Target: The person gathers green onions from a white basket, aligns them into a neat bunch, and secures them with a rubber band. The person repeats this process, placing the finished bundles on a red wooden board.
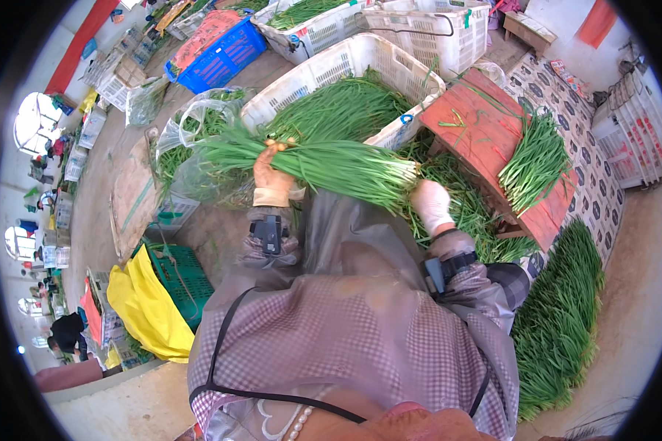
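A long bunch of garlic chives [342, 162] lies level above my lap, its pale stem ends to the right and its green leaves to the left. My left hand [273, 168], in a soiled glove, wraps around the leafy part, with fingertips showing over the top. At the pale ends, my right hand [431, 204], in a whitish glove, touches the underside of the bunch; its fingers are curled and partly hidden. Just beyond, a white plastic crate [342, 71] holds more chives [342, 107]. A grey apron [358, 226] covers my lap.
Right of me stands a low red wooden bench [469, 116] bearing a chive bundle [538, 160]. Rows of chives [557, 325] lie on the floor. To the left are a clear plastic bag [198, 165] and a green crate [182, 281] with yellow cloth [149, 308].
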